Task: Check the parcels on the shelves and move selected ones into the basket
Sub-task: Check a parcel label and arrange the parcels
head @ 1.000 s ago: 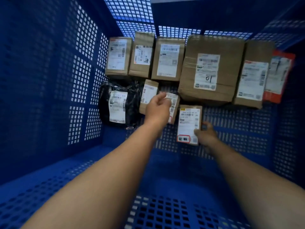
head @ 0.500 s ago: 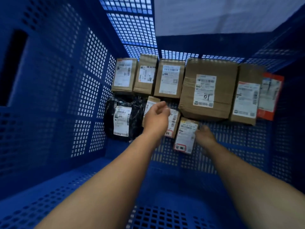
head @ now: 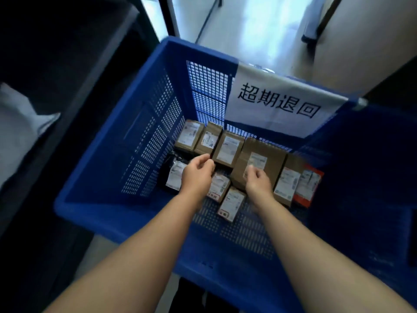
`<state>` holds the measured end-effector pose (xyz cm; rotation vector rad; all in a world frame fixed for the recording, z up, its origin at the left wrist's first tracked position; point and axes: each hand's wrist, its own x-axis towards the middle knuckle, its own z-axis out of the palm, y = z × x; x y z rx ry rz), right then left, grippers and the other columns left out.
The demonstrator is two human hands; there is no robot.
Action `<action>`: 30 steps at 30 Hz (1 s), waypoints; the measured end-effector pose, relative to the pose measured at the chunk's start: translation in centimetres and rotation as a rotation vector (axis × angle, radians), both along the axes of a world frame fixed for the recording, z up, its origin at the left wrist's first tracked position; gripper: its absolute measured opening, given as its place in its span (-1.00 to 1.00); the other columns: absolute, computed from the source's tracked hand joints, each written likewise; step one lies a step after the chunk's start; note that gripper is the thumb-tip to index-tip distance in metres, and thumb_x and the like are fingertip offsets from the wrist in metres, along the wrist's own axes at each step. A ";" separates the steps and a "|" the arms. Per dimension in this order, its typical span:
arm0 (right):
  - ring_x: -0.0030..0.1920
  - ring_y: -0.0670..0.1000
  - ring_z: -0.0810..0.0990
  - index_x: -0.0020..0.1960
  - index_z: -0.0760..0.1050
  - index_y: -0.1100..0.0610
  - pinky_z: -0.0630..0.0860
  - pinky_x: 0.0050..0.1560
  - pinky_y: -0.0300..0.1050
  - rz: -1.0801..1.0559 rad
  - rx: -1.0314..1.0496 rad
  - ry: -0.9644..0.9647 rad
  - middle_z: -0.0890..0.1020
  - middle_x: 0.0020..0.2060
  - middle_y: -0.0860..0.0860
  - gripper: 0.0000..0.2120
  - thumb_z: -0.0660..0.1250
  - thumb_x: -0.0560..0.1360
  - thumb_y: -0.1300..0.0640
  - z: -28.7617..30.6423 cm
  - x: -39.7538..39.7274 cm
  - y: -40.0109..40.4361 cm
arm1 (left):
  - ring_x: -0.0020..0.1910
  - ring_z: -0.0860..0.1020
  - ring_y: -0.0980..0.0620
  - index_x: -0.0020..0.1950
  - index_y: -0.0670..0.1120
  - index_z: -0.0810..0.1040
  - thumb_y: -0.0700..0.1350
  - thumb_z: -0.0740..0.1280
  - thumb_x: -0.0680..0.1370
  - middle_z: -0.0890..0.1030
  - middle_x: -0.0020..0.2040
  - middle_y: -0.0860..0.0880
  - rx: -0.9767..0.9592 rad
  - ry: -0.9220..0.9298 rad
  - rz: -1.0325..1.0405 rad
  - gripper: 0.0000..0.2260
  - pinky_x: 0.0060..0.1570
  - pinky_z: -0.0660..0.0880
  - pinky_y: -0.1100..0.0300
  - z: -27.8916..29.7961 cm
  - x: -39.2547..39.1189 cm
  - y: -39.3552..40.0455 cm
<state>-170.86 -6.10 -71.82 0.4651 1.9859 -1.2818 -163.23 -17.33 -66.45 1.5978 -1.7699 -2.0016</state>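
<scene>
A deep blue perforated basket (head: pixel 108 195) holds several labelled cardboard parcels along its far side, among them a large brown box (head: pixel 268 154) and a red-edged parcel (head: pixel 310 188). A black bag parcel (head: pixel 173 177) lies at the left. Two small boxes sit nearer me: one (head: pixel 217 187) by my left wrist, another (head: pixel 231 203) between my arms. My left hand (head: pixel 198 175) hovers above the small parcels with loosely curled fingers, holding nothing. My right hand (head: pixel 257 179) hangs over the large box, fingers also loosely curled and empty.
A white sign with black characters (head: pixel 279 102) hangs on the basket's far wall. Dark shelving (head: pixel 56 71) stands at the left with a white bag (head: pixel 20 125) on it. Pale floor (head: pixel 259 30) lies beyond the basket.
My hands have let go of the two small boxes and lifted away. My head has pulled back and up, so the whole basket and its sign now show.
</scene>
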 end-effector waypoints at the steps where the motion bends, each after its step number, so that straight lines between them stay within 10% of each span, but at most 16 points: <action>1: 0.04 0.04 0.51 0.14 0.48 0.09 0.36 -0.02 -0.09 0.028 -0.016 0.024 0.55 -0.03 0.01 -0.71 0.11 0.63 -0.07 2.0 0.3 -0.3 | 0.11 0.55 0.06 0.32 -0.03 0.48 -0.11 0.24 0.60 0.58 0.13 0.02 -0.009 0.014 0.026 -0.71 0.21 0.49 0.07 1.7 0.5 0.0; 9: 0.20 0.09 0.51 0.17 0.47 0.07 0.40 0.31 0.12 0.231 -0.181 0.075 0.57 0.13 0.03 -0.64 0.05 0.64 -0.13 16.1 5.1 -3.7 | 0.04 0.56 0.08 0.27 -0.06 0.50 -0.12 0.23 0.60 0.61 0.06 0.03 -0.117 0.126 0.249 -0.75 0.06 0.50 0.17 13.7 6.2 -1.6; 16: 0.15 0.08 0.54 -0.08 0.46 -0.06 0.42 0.23 0.06 0.415 -0.334 0.116 0.58 0.12 0.10 -0.72 0.05 0.64 -0.14 25.3 13.1 -7.0 | 0.00 0.57 0.07 0.24 -0.09 0.52 -0.13 0.23 0.60 0.60 -0.06 0.07 -0.225 0.197 0.447 -0.77 0.13 0.48 0.10 21.4 15.2 -2.4; 30: 0.15 -0.02 0.56 0.14 0.50 0.05 0.41 0.31 -0.03 0.760 -0.508 0.085 0.60 0.10 -0.03 -0.68 0.09 0.62 -0.11 34.8 37.6 -8.1 | 0.04 0.56 0.05 0.27 -0.06 0.49 -0.14 0.21 0.61 0.58 0.02 0.02 -0.300 0.288 0.866 -0.76 0.12 0.46 0.13 30.5 41.3 2.3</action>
